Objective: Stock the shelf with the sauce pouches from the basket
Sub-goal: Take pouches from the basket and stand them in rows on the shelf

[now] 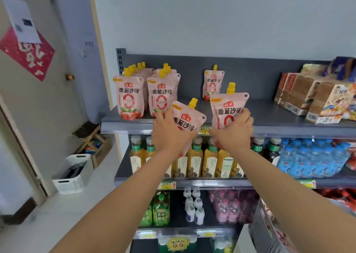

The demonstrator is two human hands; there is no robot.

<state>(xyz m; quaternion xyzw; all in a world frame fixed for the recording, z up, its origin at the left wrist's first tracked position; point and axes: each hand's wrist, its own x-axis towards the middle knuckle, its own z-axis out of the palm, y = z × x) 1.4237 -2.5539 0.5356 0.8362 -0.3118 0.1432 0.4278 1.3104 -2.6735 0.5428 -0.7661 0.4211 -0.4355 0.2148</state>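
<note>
both hands [202, 135] grip pouches [187, 118] at the shelf's [289, 126] front edge.

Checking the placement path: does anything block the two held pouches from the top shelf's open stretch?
Nothing visible blocks them. The top shelf is bare just past the tilted pouch and the other held pouch; one lone pouch stands at the back.

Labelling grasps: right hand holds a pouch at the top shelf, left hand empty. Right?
No. The left hand holds a tilted pouch too; the right hand holds an upright pouch at the top shelf, per the head view.
</note>
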